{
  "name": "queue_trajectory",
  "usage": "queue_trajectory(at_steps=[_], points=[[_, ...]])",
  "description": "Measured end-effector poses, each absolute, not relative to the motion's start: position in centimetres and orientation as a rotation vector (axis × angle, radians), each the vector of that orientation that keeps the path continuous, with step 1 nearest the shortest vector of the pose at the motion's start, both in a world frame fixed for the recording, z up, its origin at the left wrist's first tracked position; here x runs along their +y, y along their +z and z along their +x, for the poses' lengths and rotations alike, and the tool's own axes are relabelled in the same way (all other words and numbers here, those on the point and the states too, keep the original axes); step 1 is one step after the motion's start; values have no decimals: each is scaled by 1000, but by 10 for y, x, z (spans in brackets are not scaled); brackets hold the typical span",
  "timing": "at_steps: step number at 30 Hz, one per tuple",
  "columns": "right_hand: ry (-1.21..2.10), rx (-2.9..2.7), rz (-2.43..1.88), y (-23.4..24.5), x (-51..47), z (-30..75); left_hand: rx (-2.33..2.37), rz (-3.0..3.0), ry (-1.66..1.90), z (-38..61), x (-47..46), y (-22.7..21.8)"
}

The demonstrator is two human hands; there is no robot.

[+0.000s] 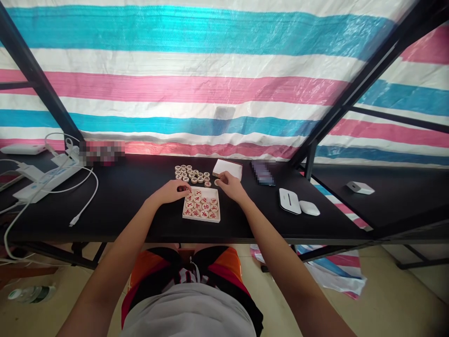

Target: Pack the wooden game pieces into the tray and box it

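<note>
On the black desk, a shallow white box (201,218) holds rows of round Chinese chess pieces (206,207) with red characters. My left hand (172,192) is at the box's far left corner, its fingers curled. Its fingertips lie against a red-marked piece there; whether they grip that piece or the box wall is hidden. Just beyond the far right corner, my right hand (229,185) pinches a Chinese chess piece (216,182) between thumb and fingers. Behind the box lies a cluster of loose pieces (188,174) with dark characters.
A white box lid (228,167) lies behind my right hand. To the right are a blurred phone (263,173), a white flat case (289,201) and a white mouse-like object (309,208). A power strip (45,180) with cables (91,180) occupies the left. Striped sheeting (196,89) hangs behind.
</note>
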State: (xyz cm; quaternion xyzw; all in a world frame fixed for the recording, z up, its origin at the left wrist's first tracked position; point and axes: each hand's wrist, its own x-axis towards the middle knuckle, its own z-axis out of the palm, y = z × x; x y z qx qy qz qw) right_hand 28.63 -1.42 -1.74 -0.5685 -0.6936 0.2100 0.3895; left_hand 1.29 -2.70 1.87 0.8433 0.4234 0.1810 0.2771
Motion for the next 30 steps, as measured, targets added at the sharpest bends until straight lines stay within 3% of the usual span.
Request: queue_trajectory(at_steps=[14, 30], points=[[444, -1926, -1545, -21, -11, 287, 1146, 2253, 486, 13, -27, 17], [668, -2106, -1214, -17, -19, 282, 1141, 2248, 505, 13, -26, 15]])
